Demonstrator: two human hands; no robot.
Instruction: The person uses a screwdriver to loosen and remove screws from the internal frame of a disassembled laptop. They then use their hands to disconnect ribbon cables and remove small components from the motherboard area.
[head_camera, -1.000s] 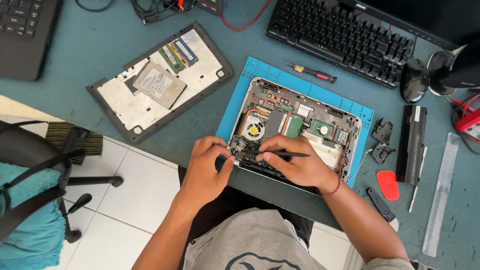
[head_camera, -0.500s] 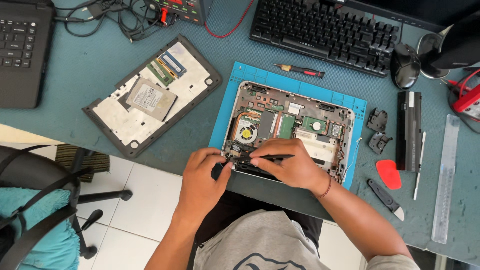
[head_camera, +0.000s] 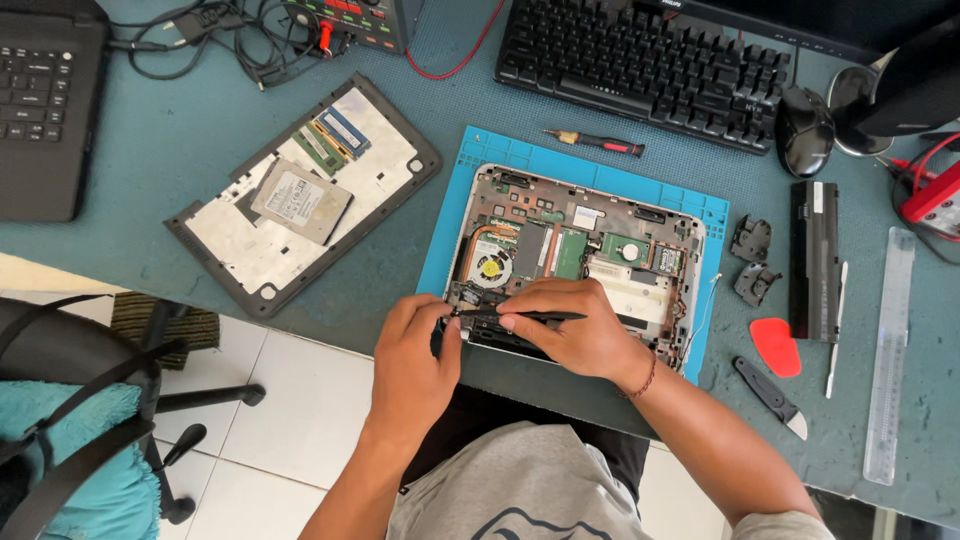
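Reaching forward from the table's near edge, both my forearms converge on the opened laptop base. My left hand is curled, fingers bent against the near-left corner of the chassis, thumb pressing at the edge. My right hand lies palm down over the front edge, fingers closed on a slim black tool held flat and pointing left toward the left thumb. The laptop base sits on a blue mat, its cover off, showing a fan, copper pipe and green boards. On the table beyond: a removed bottom cover to the left, a small screwdriver and a black keyboard above.
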